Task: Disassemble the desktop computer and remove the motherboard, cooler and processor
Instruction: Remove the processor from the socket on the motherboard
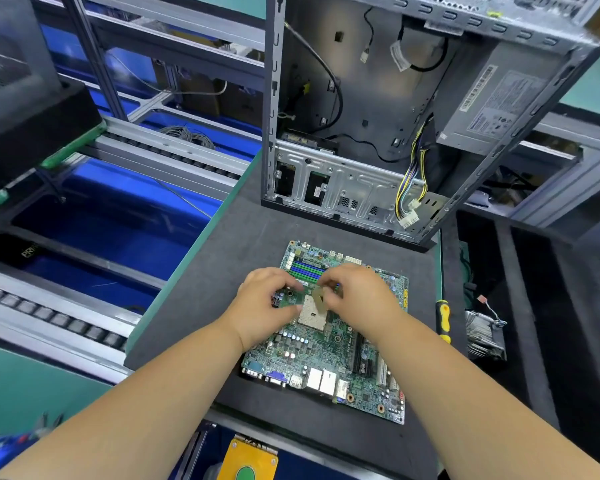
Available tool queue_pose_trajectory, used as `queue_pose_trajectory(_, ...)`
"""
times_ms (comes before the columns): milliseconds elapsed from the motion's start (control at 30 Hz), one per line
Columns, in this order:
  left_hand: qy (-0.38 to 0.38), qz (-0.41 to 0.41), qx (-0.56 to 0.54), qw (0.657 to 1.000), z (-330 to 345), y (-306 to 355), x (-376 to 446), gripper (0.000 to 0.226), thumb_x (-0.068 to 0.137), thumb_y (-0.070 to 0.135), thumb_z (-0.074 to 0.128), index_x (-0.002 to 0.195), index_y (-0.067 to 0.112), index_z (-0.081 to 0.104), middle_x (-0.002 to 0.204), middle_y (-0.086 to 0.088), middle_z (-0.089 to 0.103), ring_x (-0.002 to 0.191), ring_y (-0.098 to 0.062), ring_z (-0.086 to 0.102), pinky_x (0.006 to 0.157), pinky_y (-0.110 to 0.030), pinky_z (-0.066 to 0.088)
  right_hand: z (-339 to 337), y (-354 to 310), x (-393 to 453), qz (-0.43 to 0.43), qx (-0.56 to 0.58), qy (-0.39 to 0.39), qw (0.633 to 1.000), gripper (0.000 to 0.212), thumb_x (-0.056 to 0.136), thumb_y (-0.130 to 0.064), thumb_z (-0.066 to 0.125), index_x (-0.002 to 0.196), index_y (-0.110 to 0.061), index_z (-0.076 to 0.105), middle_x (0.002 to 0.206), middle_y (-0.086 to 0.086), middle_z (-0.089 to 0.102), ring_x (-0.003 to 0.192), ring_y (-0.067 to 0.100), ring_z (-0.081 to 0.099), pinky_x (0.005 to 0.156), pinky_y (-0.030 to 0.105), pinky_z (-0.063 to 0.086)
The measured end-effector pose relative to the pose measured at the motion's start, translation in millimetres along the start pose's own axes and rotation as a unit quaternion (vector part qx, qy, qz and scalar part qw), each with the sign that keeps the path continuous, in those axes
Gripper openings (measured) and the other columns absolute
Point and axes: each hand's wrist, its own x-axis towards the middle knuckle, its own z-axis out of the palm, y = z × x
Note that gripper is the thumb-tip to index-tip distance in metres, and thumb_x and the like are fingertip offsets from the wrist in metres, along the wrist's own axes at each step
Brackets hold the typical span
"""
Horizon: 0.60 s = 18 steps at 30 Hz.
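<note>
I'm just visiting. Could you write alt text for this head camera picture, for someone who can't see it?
A person's right hand lifts a small square chip off a green circuit board on a dark mat, while the left hand rests on the board. Behind stands an opened computer case; a yellow-handled screwdriver lies to the right.

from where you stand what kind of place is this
Most likely an electronics disassembly or recycling line workstation. A roller conveyor runs beside the padded bench, an opened computer case stands on it, and the motherboard lies flat on it under the hands.
</note>
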Motion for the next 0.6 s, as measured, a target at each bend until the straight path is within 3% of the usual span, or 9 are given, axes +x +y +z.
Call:
queue_pose_trajectory(100, 0.04, 0.007, 0.005, 0.999, -1, 16, 3, 0.014, 0.091, 0.035, 0.061, 0.103, 0.042, 0.065, 0.11, 0.024, 0.055, 0.118, -0.008, 0.042, 0.104, -0.04, 0.034, -6, 4, -2, 0.098, 0.163, 0.044, 0.981, 0.019, 0.086, -0.015, 0.064, 0.091, -0.033, 0.071, 0.083, -0.016, 0.062, 0.069, 0.002, 0.056, 0.062, 0.019, 0.046)
queue_pose_trajectory(233, 0.017, -0.068, -0.129, 0.989, 0, 49, 13, 0.008, 0.091, 0.032, 0.064, 0.094, 0.039, 0.066, 0.088, 0.018, 0.064, 0.091, 0.001, 0.059, 0.081, -0.024, 0.045, -18, 5, -8, 0.151, 0.334, 0.097, 0.925, 0.027, 0.087, -0.007, 0.065, 0.084, -0.033, 0.072, 0.084, -0.002, 0.069, 0.073, 0.013, 0.063, 0.07, 0.031, 0.055)
queue_pose_trajectory(333, -0.002, -0.127, -0.22, 0.967, 2, 70, 23, 0.008, 0.089, 0.028, 0.067, 0.096, 0.031, 0.067, 0.083, 0.003, 0.069, 0.085, -0.01, 0.065, 0.081, -0.027, 0.049, -31, 10, -13, 0.153, 0.417, 0.124, 0.887, 0.025, 0.087, 0.001, 0.063, 0.085, -0.021, 0.073, 0.079, 0.0, 0.07, 0.066, 0.007, 0.061, 0.063, 0.024, 0.054)
queue_pose_trajectory(467, -0.052, -0.151, -0.24, 0.958, 14, 96, 37, 0.011, 0.087, 0.023, 0.07, 0.098, 0.019, 0.072, 0.084, 0.005, 0.07, 0.065, -0.001, 0.061, 0.066, -0.018, 0.047, -50, 33, -29, 0.157, 0.44, 0.121, 0.876, 0.022, 0.09, 0.001, 0.06, 0.09, -0.017, 0.073, 0.081, -0.002, 0.07, 0.064, 0.004, 0.06, 0.059, 0.017, 0.047)
queue_pose_trajectory(533, -0.066, -0.163, -0.24, 0.955, 25, 111, 42, 0.007, 0.086, 0.023, 0.072, 0.09, 0.018, 0.073, 0.079, 0.006, 0.069, 0.069, -0.006, 0.06, 0.068, -0.025, 0.043, -60, 46, -39, 0.152, 0.434, 0.108, 0.881, 0.022, 0.091, -0.001, 0.061, 0.09, -0.021, 0.072, 0.084, -0.004, 0.068, 0.066, 0.003, 0.059, 0.06, 0.015, 0.048)
queue_pose_trajectory(600, -0.051, -0.162, -0.229, 0.958, 38, 124, 48, 0.006, 0.084, 0.021, 0.073, 0.077, 0.02, 0.073, 0.075, 0.01, 0.07, 0.075, -0.007, 0.061, 0.07, -0.024, 0.043, -71, 60, -50, 0.125, 0.375, 0.089, 0.914, 0.016, 0.087, -0.011, 0.07, 0.096, -0.024, 0.071, 0.096, -0.006, 0.064, 0.075, 0.0, 0.06, 0.067, 0.01, 0.046)
